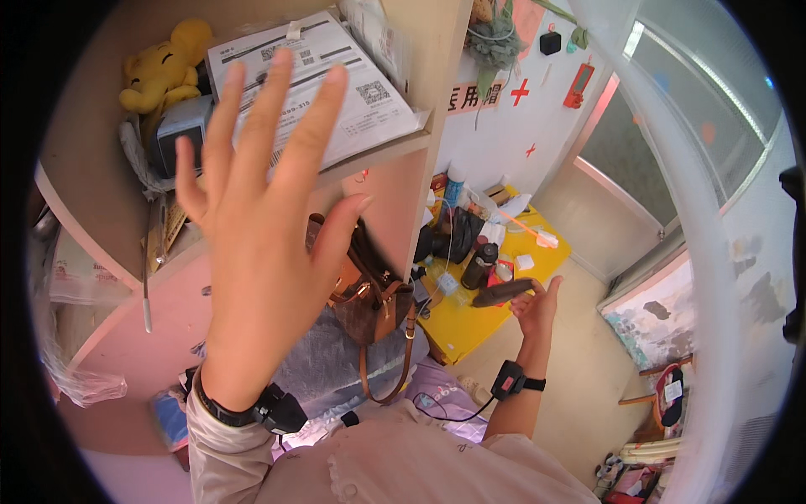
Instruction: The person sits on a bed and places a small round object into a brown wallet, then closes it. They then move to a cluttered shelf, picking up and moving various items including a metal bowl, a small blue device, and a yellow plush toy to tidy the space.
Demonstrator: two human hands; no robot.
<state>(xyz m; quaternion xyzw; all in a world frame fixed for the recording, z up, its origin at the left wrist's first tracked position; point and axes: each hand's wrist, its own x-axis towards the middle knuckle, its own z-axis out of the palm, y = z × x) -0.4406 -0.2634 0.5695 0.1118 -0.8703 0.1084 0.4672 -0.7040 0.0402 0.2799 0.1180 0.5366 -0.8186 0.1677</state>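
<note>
My left hand (261, 170) is raised, fingers spread and empty, in front of a shelf. Behind its fingers lies a flat white package (371, 120) with printed labels. A yellow plush toy (157, 72) and a small grey box (179, 135) are beside the package. On the right, my right hand (535, 305) holds a dark, elongated object (502, 293), possibly a case, between thumb and fingers above the yellow table's edge. A brown handbag (371, 315) with a tan strap is below the shelf, between my hands. Both wrists wear black devices.
A yellow table (463, 334) bears a dark bottle (480, 266), a black plastic bag (466, 232), a blue spray can (454, 186) and papers. The shelf's upright panel (441, 126) stands between my hands. A door (604, 208) and a pale curtain (705, 189) are at the right.
</note>
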